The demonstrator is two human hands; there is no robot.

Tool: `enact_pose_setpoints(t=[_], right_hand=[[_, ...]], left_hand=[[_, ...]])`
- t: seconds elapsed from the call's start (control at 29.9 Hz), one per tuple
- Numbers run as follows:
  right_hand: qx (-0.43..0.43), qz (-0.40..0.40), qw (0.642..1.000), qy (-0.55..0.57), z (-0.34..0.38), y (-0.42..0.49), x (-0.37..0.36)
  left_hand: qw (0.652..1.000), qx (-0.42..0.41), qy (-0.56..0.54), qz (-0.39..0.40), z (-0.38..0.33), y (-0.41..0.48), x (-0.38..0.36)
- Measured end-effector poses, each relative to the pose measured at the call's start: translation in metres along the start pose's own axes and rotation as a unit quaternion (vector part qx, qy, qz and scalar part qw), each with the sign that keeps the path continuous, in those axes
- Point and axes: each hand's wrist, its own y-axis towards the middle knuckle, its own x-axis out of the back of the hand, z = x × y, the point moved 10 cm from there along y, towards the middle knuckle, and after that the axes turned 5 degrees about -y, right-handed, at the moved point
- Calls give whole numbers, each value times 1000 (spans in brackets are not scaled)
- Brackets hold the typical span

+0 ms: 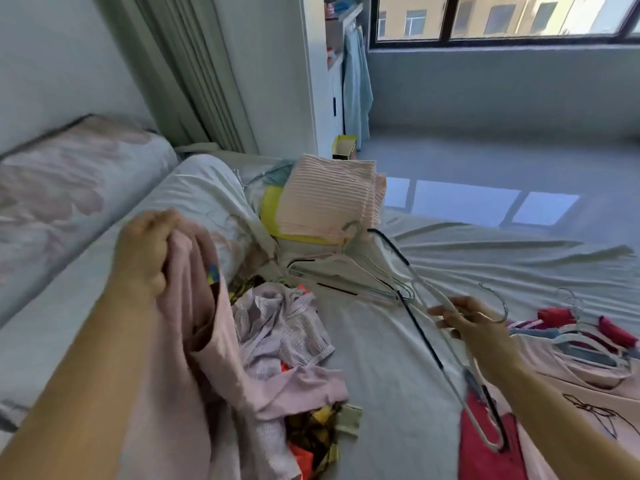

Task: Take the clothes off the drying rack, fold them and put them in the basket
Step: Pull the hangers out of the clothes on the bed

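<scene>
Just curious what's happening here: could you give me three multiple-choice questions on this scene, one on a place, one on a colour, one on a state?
1. Where is the folded stack? A floor; B bed; C windowsill.
2. Colour of the garment in the left hand? A pink; B blue; C black.
3. The right hand is: A empty; B holding a hanger; C folding a towel.
B: the folded stack lies on the bed. A: the left hand grips a pink garment. B: the right hand pinches a hanger.

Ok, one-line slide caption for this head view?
Left hand grips a pink garment while right hand holds a white hanger over the bed, folded stack behind.
</scene>
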Motion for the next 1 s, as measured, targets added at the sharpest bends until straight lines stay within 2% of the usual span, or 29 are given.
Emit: enact_pose_setpoints(t=[0.13, 0.23, 0.27, 0.33, 0.4, 0.5, 0.6, 0.74, 0.87, 1.0], right_hand=[[-34, -14, 998, -60, -15, 49, -61], [-69, -8, 991, -112, -37, 80, -93], [-80, -7, 990, -116, -44, 90, -101], [-99, -13, 984, -149, -56, 111, -113], [-114, -16, 978, -174, -61, 133, -124], [-107, -24, 973, -205, -62, 171, -148], [-101, -9, 969, -225, -83, 218, -181], [-85, 21, 951, -296, -114, 273, -226], [-54, 34, 922, -381, -126, 334, -264], [-155, -43, 897, -411, -142, 356, -251]], left_hand=[[989, 58, 118, 71, 104, 31, -43], [948, 136, 274, 85, 221, 61, -21], [923, 151, 334, 119, 258, 61, -16], [842, 170, 471, 202, 328, 48, -9], [780, 208, 543, 233, 379, 31, 10], [709, 229, 599, 293, 431, 14, 29], [660, 226, 629, 344, 471, 9, 30], [628, 282, 611, 390, 499, 9, 27], [654, 260, 597, 386, 501, 24, 15], [663, 258, 592, 378, 507, 19, 20]])
